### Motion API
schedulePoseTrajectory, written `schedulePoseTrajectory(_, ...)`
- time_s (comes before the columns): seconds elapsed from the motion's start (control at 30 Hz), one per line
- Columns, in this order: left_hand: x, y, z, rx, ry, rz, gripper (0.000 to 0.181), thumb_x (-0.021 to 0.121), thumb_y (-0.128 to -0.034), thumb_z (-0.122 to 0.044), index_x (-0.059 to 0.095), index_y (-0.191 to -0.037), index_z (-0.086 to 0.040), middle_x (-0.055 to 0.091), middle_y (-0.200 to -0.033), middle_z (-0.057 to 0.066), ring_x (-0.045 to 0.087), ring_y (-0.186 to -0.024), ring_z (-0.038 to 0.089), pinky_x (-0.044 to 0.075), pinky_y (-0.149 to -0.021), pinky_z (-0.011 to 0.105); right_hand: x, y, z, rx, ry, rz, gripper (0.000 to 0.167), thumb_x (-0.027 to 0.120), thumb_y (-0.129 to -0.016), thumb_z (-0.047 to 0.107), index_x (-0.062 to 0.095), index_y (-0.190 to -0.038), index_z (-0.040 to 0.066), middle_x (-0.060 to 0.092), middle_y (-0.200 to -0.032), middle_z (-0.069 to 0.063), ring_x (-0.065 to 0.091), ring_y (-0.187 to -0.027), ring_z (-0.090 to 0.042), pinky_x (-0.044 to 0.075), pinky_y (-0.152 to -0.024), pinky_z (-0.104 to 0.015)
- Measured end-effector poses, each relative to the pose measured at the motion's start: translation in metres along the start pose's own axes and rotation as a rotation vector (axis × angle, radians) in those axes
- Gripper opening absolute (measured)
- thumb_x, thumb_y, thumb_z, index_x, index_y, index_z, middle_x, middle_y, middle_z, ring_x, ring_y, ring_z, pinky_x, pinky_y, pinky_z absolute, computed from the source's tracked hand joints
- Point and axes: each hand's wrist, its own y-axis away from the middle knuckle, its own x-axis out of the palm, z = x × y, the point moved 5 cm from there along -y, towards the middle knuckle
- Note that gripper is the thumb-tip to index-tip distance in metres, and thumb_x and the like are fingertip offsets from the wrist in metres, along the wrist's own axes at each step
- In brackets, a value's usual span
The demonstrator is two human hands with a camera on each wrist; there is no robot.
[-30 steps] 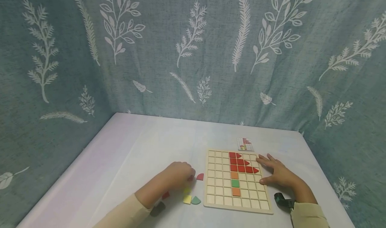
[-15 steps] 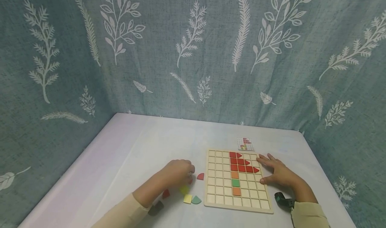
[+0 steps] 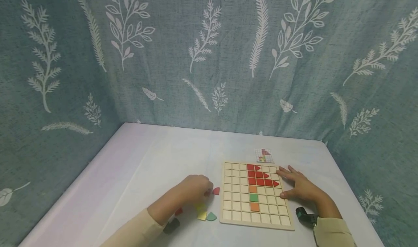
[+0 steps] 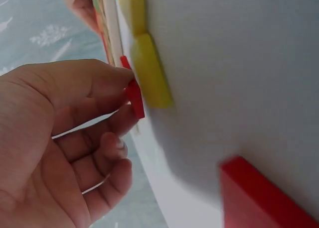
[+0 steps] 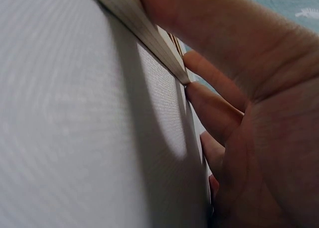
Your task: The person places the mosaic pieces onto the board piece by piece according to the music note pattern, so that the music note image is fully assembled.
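Observation:
My left hand (image 3: 195, 189) is low over the table, left of the wooden grid board (image 3: 235, 223). In the left wrist view its thumb and fingers pinch a small red tile (image 4: 135, 99), whose full shape is hidden. Beside it lie yellow tiles (image 4: 152, 76). A red quarter-circle tile (image 3: 216, 191) sits between that hand and the board. My right hand (image 3: 302, 187) rests with spread fingers on the board's right edge; its thumb and fingertips touch the rim (image 5: 159, 46). On the board are red tiles (image 3: 260, 182), orange tiles (image 3: 254, 206) and a green square tile (image 3: 253, 197).
Behind the board lies a small pattern card (image 3: 263, 155). Near my left forearm are a green quarter-circle tile (image 3: 211, 216), a red tile (image 3: 178, 211) and a dark object (image 3: 171, 226). Patterned curtains (image 3: 176, 58) surround the white table (image 3: 163, 141).
My left hand has shifted slightly right, toward the red quarter-circle tile. The red tile seen under its fingers is now mostly covered in the head view. My right hand stays on the board.

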Motion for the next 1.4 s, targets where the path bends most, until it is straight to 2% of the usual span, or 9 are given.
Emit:
schedulePoseTrajectory(0.1, -0.004, -0.002, -0.009, 0.064, -0.017, -0.049, 0.014, 0.072, -0.0863, -0.018, 0.066, -0.074, -0.022, 0.048, -0.062, -0.011, 0.043, -0.058, 0.008, 0.040, -0.056, 0.025, 0.000, 0.000, 0.000, 0.004, -0.001, 0.001, 0.107, 0.087, -0.056, 0.054, 0.046, -0.145, 0.012, 0.025, -0.157, -0.014, 0.003, -0.142, -0.048, 0.004, -0.103, -0.072)
schedulePoseTrajectory(0.2, -0.007, -0.004, -0.020, 0.100, -0.026, -0.062, 0.010, 0.072, -0.0861, -0.019, 0.068, -0.077, -0.022, 0.047, -0.063, -0.013, 0.044, -0.057, 0.006, 0.041, -0.056, 0.023, -0.001, 0.000, 0.000, 0.007, -0.004, 0.001, 0.107, 0.087, -0.055, 0.053, 0.046, -0.145, 0.012, 0.025, -0.157, -0.015, 0.003, -0.141, -0.049, 0.005, -0.102, -0.073)
schedulePoseTrajectory(0.37, -0.010, -0.008, -0.036, 0.150, -0.025, -0.068, 0.003, 0.072, -0.0849, -0.019, 0.070, -0.086, -0.021, 0.051, -0.069, -0.015, 0.047, -0.061, 0.003, 0.044, -0.061, 0.022, 0.000, -0.002, 0.000, 0.001, -0.004, 0.002, 0.107, 0.087, -0.055, 0.053, 0.046, -0.145, 0.012, 0.025, -0.157, -0.015, 0.004, -0.141, -0.049, 0.005, -0.103, -0.072)
schedulePoseTrajectory(0.5, -0.010, -0.012, -0.049, 0.197, -0.039, -0.071, 0.004, 0.073, -0.0850, -0.020, 0.069, -0.084, -0.021, 0.051, -0.070, -0.015, 0.047, -0.062, 0.003, 0.043, -0.061, 0.021, -0.001, -0.002, 0.000, -0.003, 0.000, -0.002, 0.107, 0.087, -0.056, 0.053, 0.046, -0.145, 0.012, 0.025, -0.157, -0.015, 0.004, -0.141, -0.050, 0.007, -0.102, -0.073)
schedulePoseTrajectory(0.6, -0.008, -0.015, -0.061, 0.216, -0.057, -0.048, 0.007, 0.073, -0.0853, -0.021, 0.067, -0.081, -0.023, 0.050, -0.068, -0.016, 0.046, -0.061, 0.003, 0.041, -0.059, 0.021, -0.001, -0.002, -0.001, -0.004, 0.002, -0.001, 0.107, 0.087, -0.055, 0.053, 0.046, -0.145, 0.012, 0.025, -0.157, -0.015, 0.005, -0.140, -0.051, 0.007, -0.101, -0.074)
schedulePoseTrajectory(0.77, -0.004, -0.022, -0.083, 0.269, -0.082, -0.024, 0.004, 0.073, -0.0863, -0.021, 0.070, -0.086, -0.024, 0.051, -0.068, -0.017, 0.045, -0.061, 0.001, 0.040, -0.059, 0.018, -0.001, -0.002, -0.001, -0.005, -0.004, 0.003, 0.107, 0.087, -0.056, 0.053, 0.046, -0.145, 0.012, 0.026, -0.156, -0.016, 0.004, -0.141, -0.050, 0.006, -0.101, -0.074)
schedulePoseTrajectory(1.0, -0.003, -0.026, -0.113, 0.372, -0.093, -0.058, 0.010, 0.074, -0.0838, -0.022, 0.066, -0.079, -0.026, 0.050, -0.066, -0.019, 0.043, -0.060, 0.000, 0.037, -0.055, 0.018, 0.000, -0.002, -0.001, -0.008, -0.003, -0.002, 0.106, 0.087, -0.056, 0.054, 0.047, -0.144, 0.012, 0.026, -0.156, -0.017, 0.005, -0.140, -0.052, 0.007, -0.100, -0.075)
schedulePoseTrajectory(1.17, -0.001, -0.030, -0.132, 0.408, -0.082, -0.057, 0.015, 0.073, -0.0840, -0.024, 0.063, -0.074, -0.028, 0.047, -0.061, -0.019, 0.040, -0.055, 0.000, 0.035, -0.051, 0.017, -0.001, 0.000, 0.001, -0.016, 0.003, -0.006, 0.104, 0.087, -0.057, 0.053, 0.047, -0.144, 0.012, 0.026, -0.156, -0.017, 0.005, -0.140, -0.052, 0.007, -0.099, -0.075)
schedulePoseTrajectory(1.4, 0.004, -0.039, -0.147, 0.413, -0.140, -0.064, 0.005, 0.073, -0.0854, -0.029, 0.069, -0.082, -0.030, 0.047, -0.060, -0.019, 0.039, -0.053, 0.000, 0.035, -0.050, 0.018, -0.001, 0.000, 0.001, -0.009, 0.001, -0.004, 0.106, 0.086, -0.056, 0.054, 0.047, -0.144, 0.011, 0.027, -0.156, -0.015, 0.006, -0.140, -0.051, 0.007, -0.100, -0.075)
